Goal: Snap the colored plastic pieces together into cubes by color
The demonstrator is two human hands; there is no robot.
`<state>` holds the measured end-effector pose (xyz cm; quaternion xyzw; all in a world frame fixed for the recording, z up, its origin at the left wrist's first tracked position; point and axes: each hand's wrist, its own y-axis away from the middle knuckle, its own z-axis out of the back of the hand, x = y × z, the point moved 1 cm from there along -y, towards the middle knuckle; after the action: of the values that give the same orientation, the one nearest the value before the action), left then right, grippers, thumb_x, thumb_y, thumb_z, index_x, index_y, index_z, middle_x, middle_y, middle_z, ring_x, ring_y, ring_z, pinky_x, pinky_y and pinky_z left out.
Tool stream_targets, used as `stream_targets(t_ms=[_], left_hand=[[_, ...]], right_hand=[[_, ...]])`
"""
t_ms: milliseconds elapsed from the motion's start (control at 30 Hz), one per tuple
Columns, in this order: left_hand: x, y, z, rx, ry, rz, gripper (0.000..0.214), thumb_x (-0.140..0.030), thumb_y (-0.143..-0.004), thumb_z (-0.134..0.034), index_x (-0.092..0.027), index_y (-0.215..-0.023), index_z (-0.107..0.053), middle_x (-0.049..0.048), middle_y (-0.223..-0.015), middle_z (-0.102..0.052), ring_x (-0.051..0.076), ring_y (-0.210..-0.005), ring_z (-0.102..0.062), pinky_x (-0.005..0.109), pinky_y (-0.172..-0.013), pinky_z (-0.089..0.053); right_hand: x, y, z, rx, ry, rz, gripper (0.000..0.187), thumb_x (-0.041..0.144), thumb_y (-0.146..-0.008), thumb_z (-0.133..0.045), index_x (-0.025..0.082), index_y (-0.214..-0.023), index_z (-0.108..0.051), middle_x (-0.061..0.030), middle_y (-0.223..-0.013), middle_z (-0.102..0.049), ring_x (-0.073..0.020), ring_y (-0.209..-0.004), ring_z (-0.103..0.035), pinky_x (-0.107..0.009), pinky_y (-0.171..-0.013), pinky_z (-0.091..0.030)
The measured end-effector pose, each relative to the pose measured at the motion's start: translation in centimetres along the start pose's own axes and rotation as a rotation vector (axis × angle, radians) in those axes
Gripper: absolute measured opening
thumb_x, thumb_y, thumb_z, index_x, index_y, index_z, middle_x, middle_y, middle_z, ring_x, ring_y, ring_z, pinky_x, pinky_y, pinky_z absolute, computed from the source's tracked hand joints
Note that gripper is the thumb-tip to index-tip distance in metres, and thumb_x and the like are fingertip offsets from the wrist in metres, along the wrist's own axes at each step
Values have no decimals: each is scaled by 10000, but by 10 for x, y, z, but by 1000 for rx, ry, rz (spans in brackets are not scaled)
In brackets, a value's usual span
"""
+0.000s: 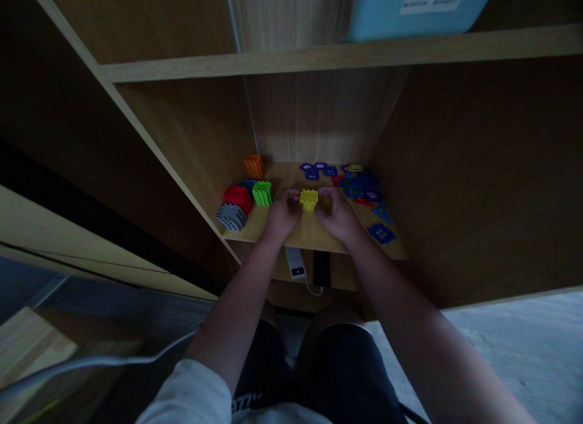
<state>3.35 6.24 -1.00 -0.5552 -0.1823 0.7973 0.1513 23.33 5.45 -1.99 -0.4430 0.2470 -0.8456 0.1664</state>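
A small yellow block (308,199) made of toothed plastic tiles sits between my two hands on a wooden shelf (305,234). My left hand (282,214) pinches its left side and my right hand (337,214) pinches its right side; both have curled fingers. Left of my hands stand finished blocks: green (262,193), red (238,198), grey (231,216) and orange (254,166). A heap of loose blue, purple and red tiles (359,186) lies to the right, with one blue tile (381,232) near the shelf's front edge.
The shelf is a cubby with wooden side walls and an upper board carrying a light blue box (410,11). Below the shelf lie a white device with a cable (296,263) and a dark device (321,268). My knees are beneath.
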Motion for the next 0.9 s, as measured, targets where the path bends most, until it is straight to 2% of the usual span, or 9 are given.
stream_targets(t_ms=[700,900], left_hand=[[-2,0,2,-15,-48,38,330,-29,-869,-686,-217,-1139,-651,48,-1011,-757,209,-942,-741,370,-896,-593],[0,-1,1,-16,-48,31,349,-28,-864,-683,-217,-1155,-645,45,-1012,-757,207,-938,-741,362,-888,-586]], right_hand=[[2,0,-1,-18,8,21,415,306,-921,-688,262,-1319,-578,-144,-1313,-751,-330,-1255,-721,-576,-1154,-564],[2,1,1,-23,47,22,448,278,-892,-687,260,-1331,-598,-138,-1329,-748,-334,-1263,-706,-576,-1158,-562]])
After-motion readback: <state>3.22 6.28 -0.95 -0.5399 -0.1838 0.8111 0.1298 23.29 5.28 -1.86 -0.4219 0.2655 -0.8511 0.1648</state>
